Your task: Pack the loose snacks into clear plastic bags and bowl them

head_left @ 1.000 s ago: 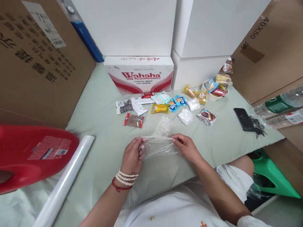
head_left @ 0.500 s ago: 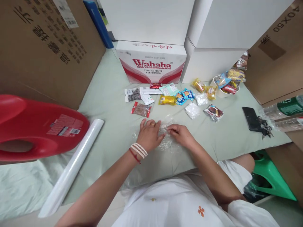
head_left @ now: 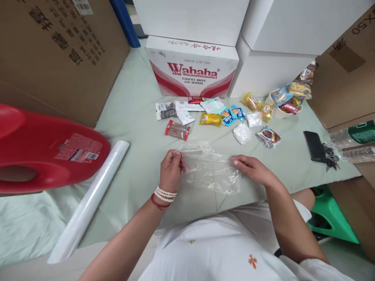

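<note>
A crinkled clear plastic bag (head_left: 212,168) is stretched between my two hands above the pale green cloth (head_left: 140,156). My left hand (head_left: 172,168), with beads and a red cord at the wrist, pinches the bag's left side. On the other side, my right hand (head_left: 250,168) grips its right edge between thumb and fingers. Just beyond the bag lie a red-edged brown snack packet (head_left: 177,130), a yellow wrapped snack (head_left: 211,119), blue sachets (head_left: 233,114), a folded clear plastic bundle (head_left: 242,133) and a chocolate pie packet (head_left: 268,137).
A Wahaha carton (head_left: 193,70) stands at the back beside white boxes (head_left: 272,70). At the left are a red jug (head_left: 52,148) and a plastic film roll (head_left: 90,199). A white bowl of snacks (head_left: 277,111), a black phone-like object (head_left: 314,146) and bottles (head_left: 340,137) are at the right.
My hands have moved apart, the left one leftward and the right one rightward. The clear bag, crumpled flat on the cloth before, is now spread out between them.
</note>
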Demonstrator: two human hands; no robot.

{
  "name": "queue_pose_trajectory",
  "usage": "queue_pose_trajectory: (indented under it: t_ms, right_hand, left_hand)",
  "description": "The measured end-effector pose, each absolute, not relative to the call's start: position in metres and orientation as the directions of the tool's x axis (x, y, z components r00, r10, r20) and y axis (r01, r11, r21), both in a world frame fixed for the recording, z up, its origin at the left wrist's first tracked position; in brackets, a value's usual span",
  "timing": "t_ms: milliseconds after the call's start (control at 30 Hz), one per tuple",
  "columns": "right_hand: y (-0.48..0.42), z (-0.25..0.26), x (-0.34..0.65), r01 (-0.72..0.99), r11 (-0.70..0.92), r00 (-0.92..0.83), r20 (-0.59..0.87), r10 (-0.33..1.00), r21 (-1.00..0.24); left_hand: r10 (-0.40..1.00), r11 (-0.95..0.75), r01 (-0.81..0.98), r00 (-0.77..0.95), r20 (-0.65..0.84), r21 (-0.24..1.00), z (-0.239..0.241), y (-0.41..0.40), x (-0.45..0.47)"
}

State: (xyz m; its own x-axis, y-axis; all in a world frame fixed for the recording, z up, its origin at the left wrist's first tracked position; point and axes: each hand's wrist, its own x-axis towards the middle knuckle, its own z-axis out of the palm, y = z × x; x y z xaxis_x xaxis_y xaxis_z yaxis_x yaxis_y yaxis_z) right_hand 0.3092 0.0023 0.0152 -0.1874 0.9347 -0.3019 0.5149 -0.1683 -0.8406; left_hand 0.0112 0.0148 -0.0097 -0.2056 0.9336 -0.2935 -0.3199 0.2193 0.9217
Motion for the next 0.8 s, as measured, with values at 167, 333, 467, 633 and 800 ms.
queue_pose_trajectory:
  t_ms: [167, 333, 467, 633, 800]
  right_hand:
    - [0.022, 0.014, 0.268, 0.409, -0.16, -0.21, -0.264, 0.941, -0.898]
    - [0.048, 0.006, 0.236, 0.046, -0.329, -0.217, -0.331, 0.918, -0.943]
    - [0.064, 0.002, 0.25, -0.034, -0.312, 0.015, -0.312, 0.95, -0.95]
    - [0.07, -0.011, 0.256, 0.08, -0.285, 0.121, -0.275, 0.954, -0.955]
    - [0.084, -0.02, 0.258, 0.215, -0.194, 0.028, -0.192, 0.981, -0.957]
  left_hand:
    - [0.955, 0.295, -0.291, 0.066, -0.288, 0.91, 0.004, 0.004, 0.023]
    - [0.932, 0.356, -0.372, 0.075, -0.354, 0.857, 0.006, 0.011, 0.017]
    - [0.905, 0.336, -0.349, -0.137, -0.402, 0.875, -0.008, 0.017, -0.005]
    - [0.896, 0.051, 0.268, -0.438, 0.075, 0.962, -0.002, 0.008, -0.029]
    - [0.896, -0.44, 0.683, 0.294, 0.332, 0.583, 0.008, 0.015, -0.024]
